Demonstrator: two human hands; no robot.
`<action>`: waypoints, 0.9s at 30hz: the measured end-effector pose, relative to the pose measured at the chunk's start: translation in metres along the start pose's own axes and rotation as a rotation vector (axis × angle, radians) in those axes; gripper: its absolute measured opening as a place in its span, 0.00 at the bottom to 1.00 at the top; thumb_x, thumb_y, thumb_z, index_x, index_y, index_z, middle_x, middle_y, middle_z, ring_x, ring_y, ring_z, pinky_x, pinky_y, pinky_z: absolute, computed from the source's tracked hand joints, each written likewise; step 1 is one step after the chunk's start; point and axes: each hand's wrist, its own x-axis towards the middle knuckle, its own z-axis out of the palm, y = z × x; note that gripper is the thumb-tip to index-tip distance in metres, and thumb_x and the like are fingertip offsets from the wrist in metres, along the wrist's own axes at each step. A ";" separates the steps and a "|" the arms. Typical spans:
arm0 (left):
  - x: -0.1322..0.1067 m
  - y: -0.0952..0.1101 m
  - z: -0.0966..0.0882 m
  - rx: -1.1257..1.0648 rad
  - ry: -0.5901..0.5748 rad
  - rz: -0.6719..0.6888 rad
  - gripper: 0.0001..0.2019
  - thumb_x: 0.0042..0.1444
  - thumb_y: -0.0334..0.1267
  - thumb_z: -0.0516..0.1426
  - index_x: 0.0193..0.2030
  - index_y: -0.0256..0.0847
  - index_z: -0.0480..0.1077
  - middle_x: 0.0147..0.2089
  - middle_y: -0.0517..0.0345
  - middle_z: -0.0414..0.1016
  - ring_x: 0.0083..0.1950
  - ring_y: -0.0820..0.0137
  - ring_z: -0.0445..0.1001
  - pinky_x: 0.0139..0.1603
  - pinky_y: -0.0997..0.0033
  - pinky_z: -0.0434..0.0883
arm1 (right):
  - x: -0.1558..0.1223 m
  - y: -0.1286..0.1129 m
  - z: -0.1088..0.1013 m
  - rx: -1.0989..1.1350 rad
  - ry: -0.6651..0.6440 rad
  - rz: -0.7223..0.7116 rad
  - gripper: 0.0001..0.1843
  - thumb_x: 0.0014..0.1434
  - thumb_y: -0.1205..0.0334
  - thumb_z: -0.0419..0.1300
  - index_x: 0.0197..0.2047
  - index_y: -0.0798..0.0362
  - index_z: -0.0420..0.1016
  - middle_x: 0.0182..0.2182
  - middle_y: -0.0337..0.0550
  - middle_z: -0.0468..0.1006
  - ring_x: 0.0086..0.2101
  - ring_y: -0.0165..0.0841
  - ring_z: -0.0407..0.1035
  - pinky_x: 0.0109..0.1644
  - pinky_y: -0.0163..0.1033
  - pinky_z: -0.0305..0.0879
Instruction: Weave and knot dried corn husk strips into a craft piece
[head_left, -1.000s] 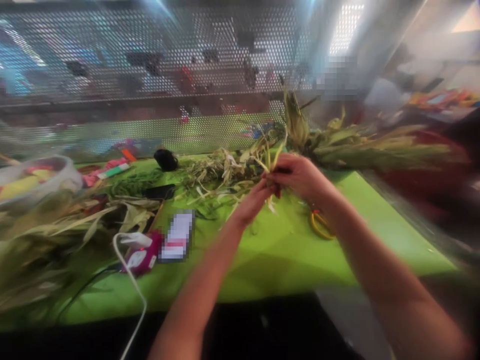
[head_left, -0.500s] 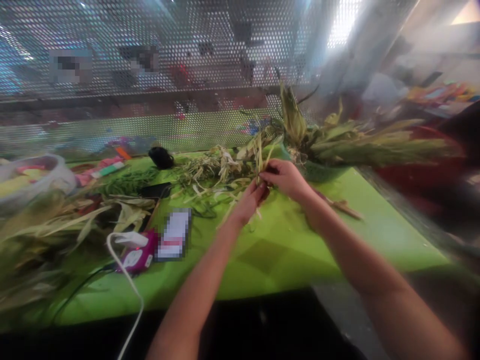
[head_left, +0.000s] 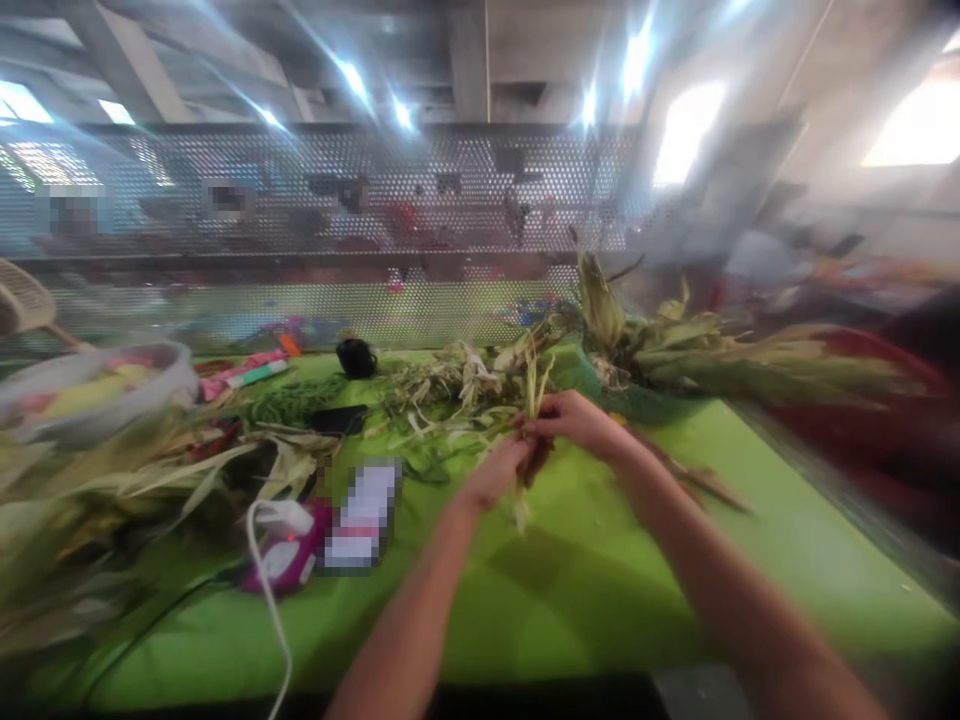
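Husk strips [head_left: 535,384] pinched in closed left grip [head_left: 502,470], right grip [head_left: 568,418].

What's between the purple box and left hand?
A pale pixelated rectangle beside the box, then green tabletop before the left hand, in the head view.

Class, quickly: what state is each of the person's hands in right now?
Left hand: closed on pale corn husk strips.
Right hand: closed in a pinch at the same corn husk strips.
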 end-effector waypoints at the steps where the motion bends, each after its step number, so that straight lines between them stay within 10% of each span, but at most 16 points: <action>1: 0.000 0.000 0.000 -0.027 -0.004 -0.014 0.16 0.54 0.51 0.60 0.31 0.37 0.69 0.24 0.60 0.63 0.23 0.76 0.57 0.22 0.75 0.54 | 0.001 0.000 0.001 0.008 0.006 -0.004 0.18 0.45 0.52 0.70 0.37 0.56 0.82 0.28 0.41 0.81 0.26 0.30 0.71 0.31 0.36 0.68; 7: -0.001 0.002 0.003 -0.155 0.045 -0.024 0.19 0.53 0.53 0.61 0.42 0.40 0.68 0.24 0.66 0.57 0.22 0.80 0.50 0.21 0.78 0.45 | 0.007 0.002 0.007 0.022 0.093 -0.052 0.19 0.45 0.47 0.70 0.30 0.57 0.79 0.22 0.41 0.78 0.22 0.29 0.68 0.26 0.35 0.65; 13: 0.000 0.016 -0.008 -0.194 0.110 0.046 0.18 0.50 0.52 0.63 0.33 0.39 0.66 0.22 0.67 0.56 0.20 0.81 0.49 0.20 0.77 0.43 | 0.014 0.000 0.001 -0.036 0.236 -0.126 0.20 0.48 0.46 0.68 0.32 0.56 0.78 0.23 0.39 0.76 0.20 0.26 0.63 0.25 0.34 0.59; 20: 0.001 0.035 -0.041 -0.403 0.280 0.220 0.17 0.53 0.48 0.62 0.28 0.40 0.59 0.19 0.70 0.51 0.17 0.82 0.44 0.18 0.79 0.42 | 0.010 0.064 -0.023 -0.813 0.233 0.085 0.09 0.50 0.55 0.67 0.33 0.50 0.80 0.27 0.39 0.78 0.30 0.33 0.69 0.33 0.36 0.57; 27: 0.001 0.027 -0.033 -0.379 0.253 0.175 0.16 0.54 0.48 0.61 0.29 0.39 0.61 0.19 0.69 0.53 0.17 0.83 0.46 0.17 0.80 0.43 | 0.012 0.094 -0.003 -0.876 0.270 -0.030 0.13 0.49 0.62 0.65 0.40 0.53 0.76 0.40 0.47 0.77 0.39 0.38 0.69 0.42 0.38 0.62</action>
